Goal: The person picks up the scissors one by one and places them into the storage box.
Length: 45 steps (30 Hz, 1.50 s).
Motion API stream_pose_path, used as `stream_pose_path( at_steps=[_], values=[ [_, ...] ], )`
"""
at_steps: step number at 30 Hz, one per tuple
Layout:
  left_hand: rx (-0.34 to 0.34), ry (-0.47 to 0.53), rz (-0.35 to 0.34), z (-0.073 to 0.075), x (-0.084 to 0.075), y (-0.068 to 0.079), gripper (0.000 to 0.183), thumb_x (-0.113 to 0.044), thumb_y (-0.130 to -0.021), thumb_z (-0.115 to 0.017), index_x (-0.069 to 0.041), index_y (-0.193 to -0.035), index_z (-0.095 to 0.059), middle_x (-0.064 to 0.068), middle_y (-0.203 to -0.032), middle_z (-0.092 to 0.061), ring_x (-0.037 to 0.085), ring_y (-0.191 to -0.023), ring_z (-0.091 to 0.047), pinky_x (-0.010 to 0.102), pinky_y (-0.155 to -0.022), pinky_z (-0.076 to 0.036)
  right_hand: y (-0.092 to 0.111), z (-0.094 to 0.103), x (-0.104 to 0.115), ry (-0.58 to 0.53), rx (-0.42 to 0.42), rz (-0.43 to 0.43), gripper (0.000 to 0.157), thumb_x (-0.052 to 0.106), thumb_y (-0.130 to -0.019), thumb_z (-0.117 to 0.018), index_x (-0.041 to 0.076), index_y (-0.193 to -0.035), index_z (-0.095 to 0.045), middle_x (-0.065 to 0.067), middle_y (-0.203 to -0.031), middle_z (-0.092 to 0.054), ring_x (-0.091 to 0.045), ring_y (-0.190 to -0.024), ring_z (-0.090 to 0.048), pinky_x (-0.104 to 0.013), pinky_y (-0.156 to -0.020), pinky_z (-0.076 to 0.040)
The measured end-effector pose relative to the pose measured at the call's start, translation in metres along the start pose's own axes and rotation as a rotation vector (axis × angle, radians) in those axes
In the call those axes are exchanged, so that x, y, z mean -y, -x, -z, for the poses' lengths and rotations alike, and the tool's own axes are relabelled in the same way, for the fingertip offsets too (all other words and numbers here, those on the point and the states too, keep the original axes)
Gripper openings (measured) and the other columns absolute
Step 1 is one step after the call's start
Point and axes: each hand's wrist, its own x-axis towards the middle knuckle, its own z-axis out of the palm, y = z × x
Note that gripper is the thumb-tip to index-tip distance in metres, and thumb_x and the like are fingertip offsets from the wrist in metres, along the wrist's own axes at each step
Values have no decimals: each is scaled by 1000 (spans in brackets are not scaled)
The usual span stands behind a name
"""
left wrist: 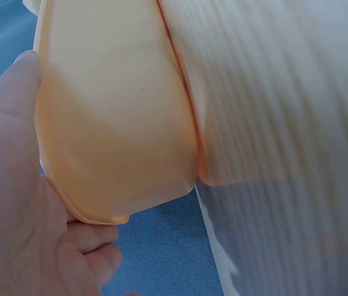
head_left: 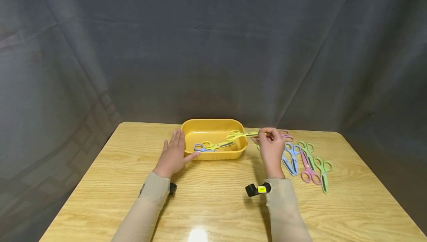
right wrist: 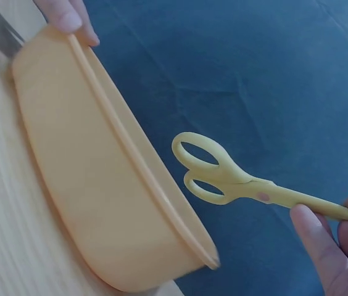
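In the head view my right hand (head_left: 271, 149) pinches yellow scissors (right wrist: 223, 169) by the blade end. Their handle loops point left, above the right end of a yellow plastic basin (head_left: 213, 155). Inside the basin lie another pair of yellow scissors (head_left: 218, 145) and a blue-handled pair (head_left: 199, 147), partly hidden by the front wall. My left hand (head_left: 171, 155) rests against the basin's left end, fingers straight and thumb on the front rim. From the left wrist, the basin wall (left wrist: 112, 111) shows with the hand along its rim.
Right of my right hand, several scissors lie loosely grouped on the wooden table (head_left: 213, 201): blue scissors (head_left: 293, 156), pink scissors (head_left: 310, 173) and green scissors (head_left: 323, 173). Another pink pair (head_left: 287, 136) lies partly behind that hand. A dark cloth (head_left: 213, 49) hangs behind the table.
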Motion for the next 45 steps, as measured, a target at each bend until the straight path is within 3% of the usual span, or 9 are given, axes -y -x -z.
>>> stream_pose_path(
  at_steps=[7,16,26,36,45],
  values=[
    [9,-11,-5,0,-3,-1,106,-64,-95,-58,12,-156,-16,27,-165,-13,39,-154,-7,66,-118,-12,2,-4,-6,-4,10,-21,7,-10,-92,-57,-14,-96,-62,-6,-80,-57,-17,-65,-62,-33,-72,-61],
    [5,-5,2,2,-5,1,106,-62,-95,-60,12,-156,-17,27,-165,-13,40,-154,-8,66,-118,-12,7,-11,-7,4,54,-28,9,-9,-95,-57,-17,-98,-60,-10,-83,-58,-14,-67,-63,-28,-72,-60],
    [9,-4,6,2,-4,1,106,-63,-95,-59,12,-156,-16,27,-165,-12,40,-154,-7,66,-118,-13,13,-20,-17,130,161,-6,13,-4,-98,-57,-16,-100,-62,-15,-84,-58,-18,-72,-65,-29,-75,-60],
    [3,-5,2,2,-3,0,107,-64,-95,-59,12,-156,-16,27,-165,-12,40,-154,-8,66,-118,-12,19,-27,-24,255,259,47,15,-2,-100,-55,-14,-102,-65,-20,-89,-63,-42,-87,-69,-35,-78,-61],
    [8,-8,2,2,-3,0,107,-64,-95,-58,12,-157,-15,26,-165,-11,41,-154,-8,66,-118,-12,24,-27,-27,407,295,119,13,3,-98,-60,-5,-101,-69,-16,-87,-67,-32,-81,-72,-19,-63,-52]
  ],
)
